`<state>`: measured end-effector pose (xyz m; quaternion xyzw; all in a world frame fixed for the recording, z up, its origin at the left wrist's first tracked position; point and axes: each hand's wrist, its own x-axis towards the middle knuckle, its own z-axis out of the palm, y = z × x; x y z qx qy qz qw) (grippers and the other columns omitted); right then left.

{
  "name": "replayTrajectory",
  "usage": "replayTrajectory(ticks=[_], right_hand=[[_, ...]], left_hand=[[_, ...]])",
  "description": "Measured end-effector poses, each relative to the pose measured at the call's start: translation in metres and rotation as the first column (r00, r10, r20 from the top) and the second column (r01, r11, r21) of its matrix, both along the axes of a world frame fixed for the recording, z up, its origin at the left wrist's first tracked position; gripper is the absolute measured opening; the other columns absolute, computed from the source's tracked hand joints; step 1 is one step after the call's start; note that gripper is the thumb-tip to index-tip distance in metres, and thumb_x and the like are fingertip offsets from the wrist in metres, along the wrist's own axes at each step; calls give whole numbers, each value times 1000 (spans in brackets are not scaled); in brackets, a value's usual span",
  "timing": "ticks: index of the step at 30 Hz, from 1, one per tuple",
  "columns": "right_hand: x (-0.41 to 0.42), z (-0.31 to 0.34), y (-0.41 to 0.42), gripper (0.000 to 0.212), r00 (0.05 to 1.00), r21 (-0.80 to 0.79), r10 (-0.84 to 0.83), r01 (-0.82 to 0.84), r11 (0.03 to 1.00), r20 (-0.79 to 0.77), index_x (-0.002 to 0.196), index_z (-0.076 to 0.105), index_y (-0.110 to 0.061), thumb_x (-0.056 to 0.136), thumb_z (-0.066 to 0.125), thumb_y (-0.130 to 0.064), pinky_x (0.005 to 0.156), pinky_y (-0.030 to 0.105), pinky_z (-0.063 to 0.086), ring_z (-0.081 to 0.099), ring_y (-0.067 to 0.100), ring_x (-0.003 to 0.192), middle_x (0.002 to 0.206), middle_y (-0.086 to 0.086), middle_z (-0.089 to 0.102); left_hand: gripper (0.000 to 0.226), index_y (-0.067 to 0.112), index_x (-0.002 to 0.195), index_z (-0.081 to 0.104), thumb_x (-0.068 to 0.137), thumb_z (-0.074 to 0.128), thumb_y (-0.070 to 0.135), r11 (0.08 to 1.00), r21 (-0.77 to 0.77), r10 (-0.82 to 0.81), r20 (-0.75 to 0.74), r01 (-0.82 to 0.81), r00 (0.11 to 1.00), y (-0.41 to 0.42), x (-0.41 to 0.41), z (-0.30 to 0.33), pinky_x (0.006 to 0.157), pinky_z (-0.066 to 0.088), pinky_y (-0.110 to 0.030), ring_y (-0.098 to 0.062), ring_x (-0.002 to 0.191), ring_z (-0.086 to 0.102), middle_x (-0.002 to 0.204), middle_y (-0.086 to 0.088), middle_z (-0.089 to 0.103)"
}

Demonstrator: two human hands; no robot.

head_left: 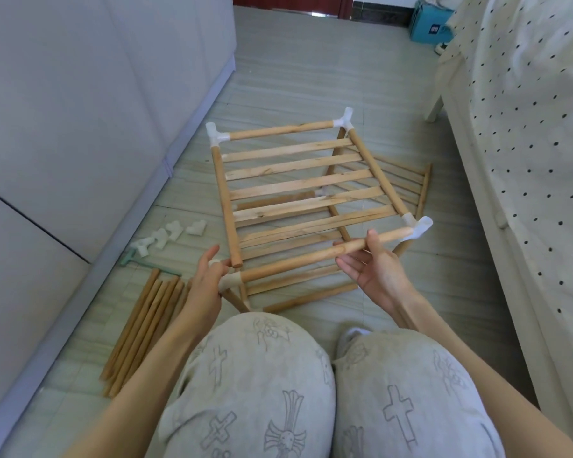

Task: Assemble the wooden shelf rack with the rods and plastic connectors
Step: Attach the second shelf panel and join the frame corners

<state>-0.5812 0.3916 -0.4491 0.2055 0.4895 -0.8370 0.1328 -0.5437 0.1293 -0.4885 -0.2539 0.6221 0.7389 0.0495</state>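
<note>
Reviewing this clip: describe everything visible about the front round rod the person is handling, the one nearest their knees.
The front rod is a round, light-brown wooden dowel with visible grain, lying nearly level, its right end a little higher. That end sits in a white plastic corner connector; its left end enters another white connector. The right hand holds it from below, thumb on top; the left hand grips the left connector. The slatted shelf's side rod ends beside that connector, not yet seated.
</note>
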Motion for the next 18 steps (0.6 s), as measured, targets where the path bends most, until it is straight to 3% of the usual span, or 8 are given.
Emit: replayTrajectory(ticks=[2, 5, 8, 11, 13, 15, 18], right_hand=[[3, -1, 1, 42, 1000, -9, -13, 13, 1000, 9, 96, 55, 4, 99, 41, -36, 62, 27, 57, 72, 23, 78, 87, 19, 72], [4, 3, -1, 39, 998, 9, -53, 53, 999, 40, 91, 55, 2, 98, 45, -35, 62, 29, 58, 72, 26, 78, 87, 25, 70], [2, 6, -3, 35, 992, 63, -92, 87, 994, 88, 88, 54, -1, 97, 48, -34, 58, 27, 57, 71, 26, 72, 84, 26, 68], [0, 12, 1, 39, 992, 60, -37, 30, 998, 125, 89, 57, 2, 97, 47, -35, 55, 25, 56, 72, 27, 71, 77, 24, 70], [0, 16, 3, 44, 985, 81, 87, -100, 992, 151, 91, 59, 5, 97, 46, -36, 55, 24, 56, 72, 28, 72, 77, 23, 71], [3, 18, 6, 46, 966, 139, 188, -213, 967, 176, 90, 61, 5, 96, 47, -39, 55, 26, 57, 72, 29, 73, 79, 23, 71], [2, 22, 15, 48, 972, 322, 141, -196, 926, 188, 88, 62, 2, 96, 46, -43, 51, 26, 55, 71, 25, 66, 73, 17, 72]], left_hand=[[40, 30, 120, 41, 89, 34, 6, 999, 22, 46, -21, -45, 999, 4, 0, -3, 80, 43, -28, -16, 95, 57, 104, -2, 58], [33, 25, 111, 48, 93, 30, 3, 996, 46, 84, -52, -82, 995, 8, 2, -1, 73, 45, -27, -17, 90, 59, 103, -3, 58], [31, 28, 101, 49, 93, 31, 4, 995, 32, 95, -58, -93, 994, 10, 2, 4, 75, 45, -29, -19, 89, 58, 104, -5, 57], [30, 29, 108, 47, 91, 35, 8, 999, -37, 28, -26, -29, 999, 6, -1, 8, 85, 43, -37, -23, 97, 55, 111, -9, 57], [30, 30, 116, 44, 92, 39, 13, 993, -112, -24, -7, 23, 1000, 1, -1, 11, 91, 43, -41, -24, 105, 53, 118, -7, 55], [34, 27, 123, 43, 92, 46, 16, 969, -248, -36, -42, 25, 998, -3, 1, 16, 91, 45, -36, -20, 109, 51, 122, -3, 51], [43, 19, 129, 43, 88, 52, 9, 870, -489, -36, -179, -57, 983, -1, 1, 29, 87, 39, -27, -14, 111, 46, 124, 2, 47]])
